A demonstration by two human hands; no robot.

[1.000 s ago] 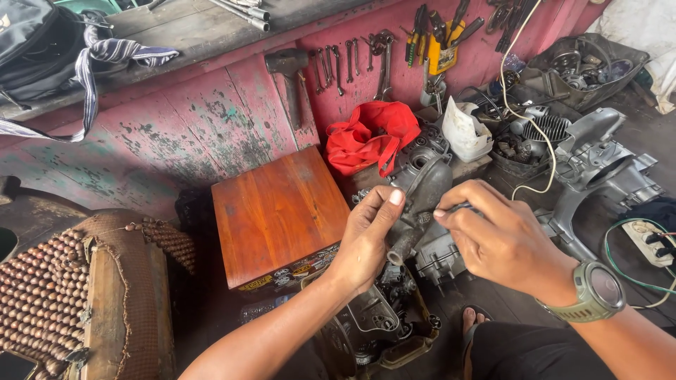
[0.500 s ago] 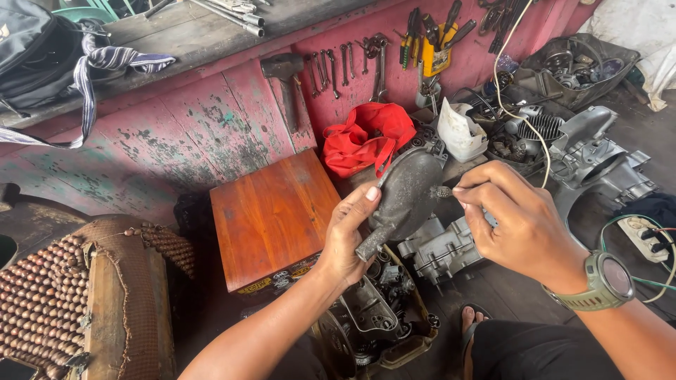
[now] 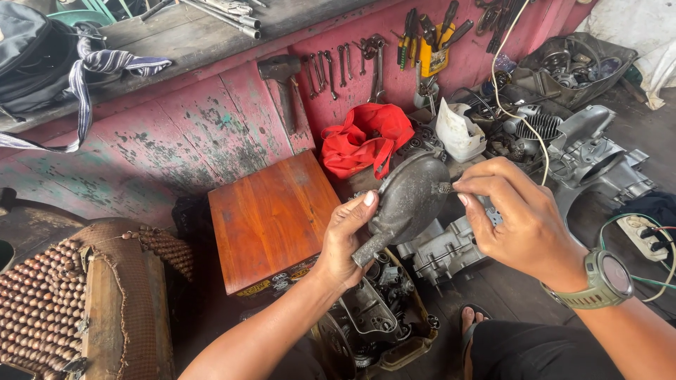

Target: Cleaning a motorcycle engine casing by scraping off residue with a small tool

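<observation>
Holding a dark grey engine cover (image 3: pixel 408 204) lifted off and clear above the opened engine case (image 3: pixel 373 327), the left hand (image 3: pixel 345 243) gripped its lower stem, while the right hand (image 3: pixel 517 225) pinched a small bolt or pin at the cover's edge. So removal looked done; the fastener remained. Beyond lay a wooden box (image 3: pixel 271 218), a red cloth (image 3: pixel 362 137), and hanging wrenches (image 3: pixel 345 63).

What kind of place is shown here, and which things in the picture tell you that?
Most likely a small engine or motorcycle repair workshop. Wrenches and pliers hang along a worn red bench wall, engine casings lie on the floor, and the left hand and right hand hold a grey metal cover.
</observation>
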